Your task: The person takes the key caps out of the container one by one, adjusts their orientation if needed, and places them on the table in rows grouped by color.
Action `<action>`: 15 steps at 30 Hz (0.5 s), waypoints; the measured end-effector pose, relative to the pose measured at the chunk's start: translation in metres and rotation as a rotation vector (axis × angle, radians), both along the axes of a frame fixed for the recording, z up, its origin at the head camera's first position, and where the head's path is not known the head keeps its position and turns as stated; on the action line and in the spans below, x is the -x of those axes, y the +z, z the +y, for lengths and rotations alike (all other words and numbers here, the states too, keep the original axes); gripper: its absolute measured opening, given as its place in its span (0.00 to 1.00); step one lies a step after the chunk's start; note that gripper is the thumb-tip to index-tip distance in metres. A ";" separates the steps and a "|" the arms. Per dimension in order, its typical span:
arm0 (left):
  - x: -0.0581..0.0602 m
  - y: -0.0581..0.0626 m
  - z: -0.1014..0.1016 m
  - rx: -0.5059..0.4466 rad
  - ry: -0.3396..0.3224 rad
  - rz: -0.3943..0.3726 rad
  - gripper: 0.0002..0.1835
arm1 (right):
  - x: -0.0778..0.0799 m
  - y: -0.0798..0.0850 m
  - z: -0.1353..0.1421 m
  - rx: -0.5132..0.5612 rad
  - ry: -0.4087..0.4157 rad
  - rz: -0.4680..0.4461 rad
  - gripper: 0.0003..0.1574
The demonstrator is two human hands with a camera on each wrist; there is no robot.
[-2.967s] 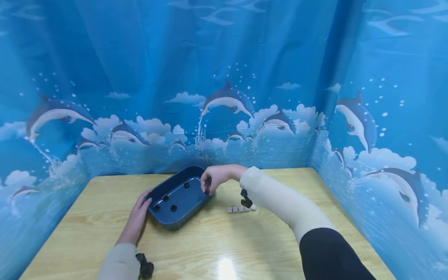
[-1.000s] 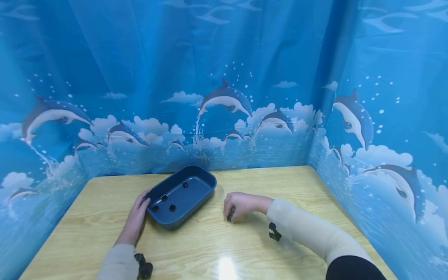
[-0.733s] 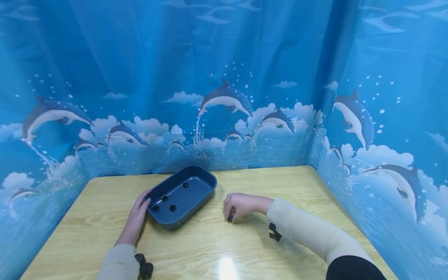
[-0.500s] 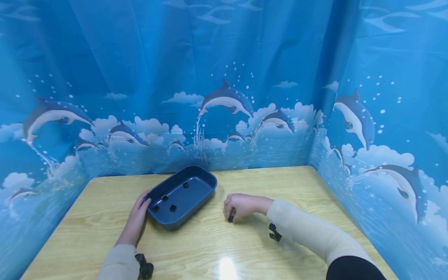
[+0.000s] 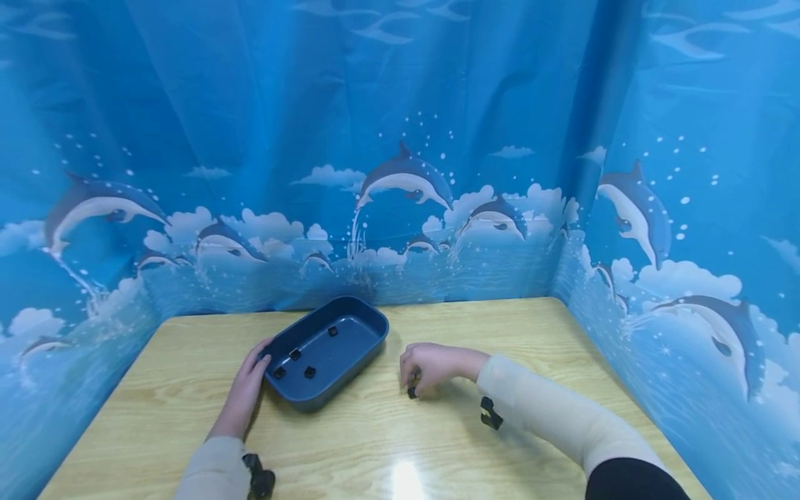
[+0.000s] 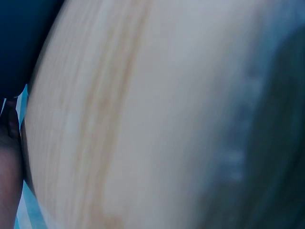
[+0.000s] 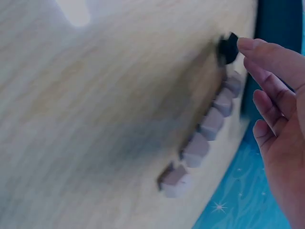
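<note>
My left hand (image 5: 251,369) grips the near left end of a dark blue plastic tray (image 5: 337,385), its thumb over the rim. In the left wrist view, part of that hand (image 6: 8,167) shows at the left edge below the tray (image 6: 28,43). On the table to the right of the tray, my right hand (image 5: 428,364) pinches a small black keycap (image 5: 412,393) at its fingertips. The right wrist view shows the black keycap (image 7: 228,49) by the thumb tip, at the end of a row of several white keycaps (image 7: 211,124). In the head view the hand hides this row.
Several black keycaps (image 5: 310,373) lie scattered on the tray floor. The wooden table (image 5: 337,451) backs onto a blue dolphin-print curtain (image 5: 300,173), which also runs along both sides. A bright light reflection (image 5: 406,479) shows near the front.
My right hand has come from over the tray's right end, moving right and nearer to me, down to the white row. Since then it has barely moved. The left hand stays on the tray.
</note>
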State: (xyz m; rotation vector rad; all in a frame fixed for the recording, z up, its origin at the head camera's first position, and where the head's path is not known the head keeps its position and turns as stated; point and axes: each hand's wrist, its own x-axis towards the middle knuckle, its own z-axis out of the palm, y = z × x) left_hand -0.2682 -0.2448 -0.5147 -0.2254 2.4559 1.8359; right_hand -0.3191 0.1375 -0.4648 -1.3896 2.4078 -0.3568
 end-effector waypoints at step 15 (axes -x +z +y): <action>0.000 0.000 0.000 -0.006 -0.003 -0.003 0.34 | 0.014 0.036 -0.027 0.215 -0.026 -0.213 0.16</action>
